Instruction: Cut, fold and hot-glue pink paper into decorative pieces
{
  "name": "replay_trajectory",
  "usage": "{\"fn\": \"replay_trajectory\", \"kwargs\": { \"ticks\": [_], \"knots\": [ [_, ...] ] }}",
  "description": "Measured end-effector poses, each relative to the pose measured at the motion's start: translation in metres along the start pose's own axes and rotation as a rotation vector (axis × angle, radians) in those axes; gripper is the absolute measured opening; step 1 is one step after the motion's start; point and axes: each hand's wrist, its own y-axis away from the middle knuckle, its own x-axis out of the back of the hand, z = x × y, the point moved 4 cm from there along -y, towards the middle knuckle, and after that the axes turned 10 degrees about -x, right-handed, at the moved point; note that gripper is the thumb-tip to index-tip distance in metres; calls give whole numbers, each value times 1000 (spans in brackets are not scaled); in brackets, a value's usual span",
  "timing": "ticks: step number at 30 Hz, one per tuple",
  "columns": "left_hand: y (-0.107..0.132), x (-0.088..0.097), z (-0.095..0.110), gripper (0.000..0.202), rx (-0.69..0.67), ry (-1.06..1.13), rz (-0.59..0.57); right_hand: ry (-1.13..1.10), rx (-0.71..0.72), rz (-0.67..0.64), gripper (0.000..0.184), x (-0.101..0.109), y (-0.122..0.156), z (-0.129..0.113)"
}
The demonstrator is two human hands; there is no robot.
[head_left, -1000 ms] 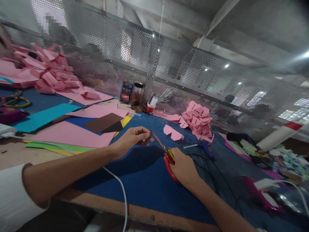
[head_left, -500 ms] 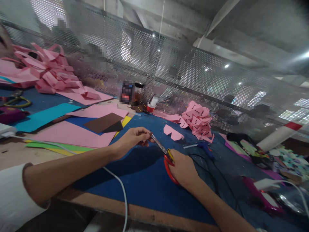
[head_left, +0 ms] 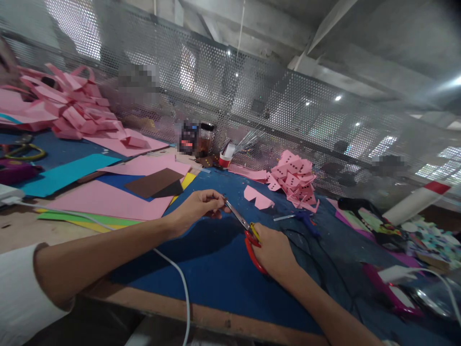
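My right hand (head_left: 275, 250) is wrapped round the red and yellow handles of a pair of scissors (head_left: 237, 214). The blades point up and to the left, and their tips reach the fingertips of my left hand (head_left: 203, 206). Those fingers are pinched on a tiny brown piece (head_left: 225, 199), mostly hidden by the fingers and too small to make out fully. Both hands are above the blue table mat (head_left: 212, 278). Just beyond them lies a pink paper cut-out (head_left: 258, 197) with a notched edge.
Pink pieces with dark dots (head_left: 293, 175) are heaped beyond the hands. Coloured sheets (head_left: 111, 199) and folded pink strips (head_left: 79, 110) lie left. A blue glue gun (head_left: 308, 223) with a black cord is right. A white cable (head_left: 183, 283) crosses the front edge. A red-and-white cup (head_left: 225, 159) stands behind.
Both hands and the scissors stay almost exactly where they were. Nothing on the table has visibly moved.
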Motion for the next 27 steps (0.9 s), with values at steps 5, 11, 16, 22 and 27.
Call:
{"fn": "replay_trajectory", "kwargs": {
  "ticks": [5,11,16,22,27],
  "knots": [
    [0,-1,0,24,5,-3,2,20,-5,13,18,0,0,0],
    [0,0,0,23,9,5,-1,33,-16,17,18,0,0,0],
    [-1,-1,0,19,19,44,-4,31,-20,5,17,1,0,-1],
    [-1,0,-2,20,31,58,5,30,-13,11,18,1,0,1],
    [0,1,-2,22,46,21,4,34,-22,-7,17,-1,-1,3]
  ]
}}
